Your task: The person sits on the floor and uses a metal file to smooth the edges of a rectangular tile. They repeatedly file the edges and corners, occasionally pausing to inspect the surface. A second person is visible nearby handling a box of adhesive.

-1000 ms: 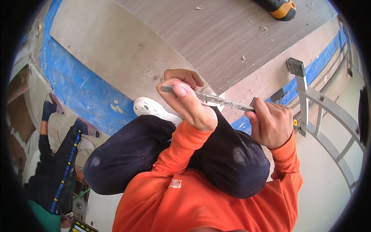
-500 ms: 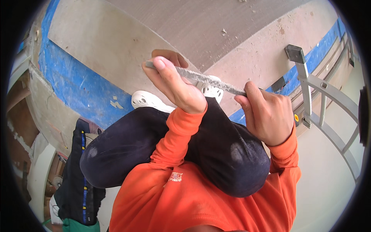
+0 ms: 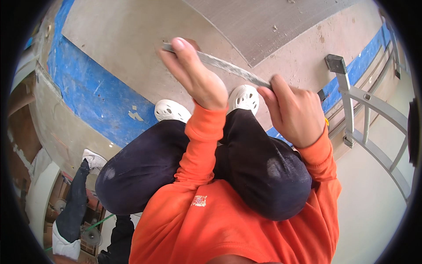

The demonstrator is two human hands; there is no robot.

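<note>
Grey strip [image 3: 228, 67] over beige board [image 3: 132, 42] — left hand [image 3: 199, 81] clamped on one end, thumb uppermost; right hand [image 3: 298, 112] pinching other end, thumb to forefinger. Support ends evenly — avoid flexing.

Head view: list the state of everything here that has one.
Narrow flat grey strip, whitish-smeared, slanting
Bare left hand, closed on its left end
Bare right hand, closed on its right end
White perforated clogs, worn
Dark trousers, dusty at both knees
Grey wood-grain board, crumb-strewn
</note>
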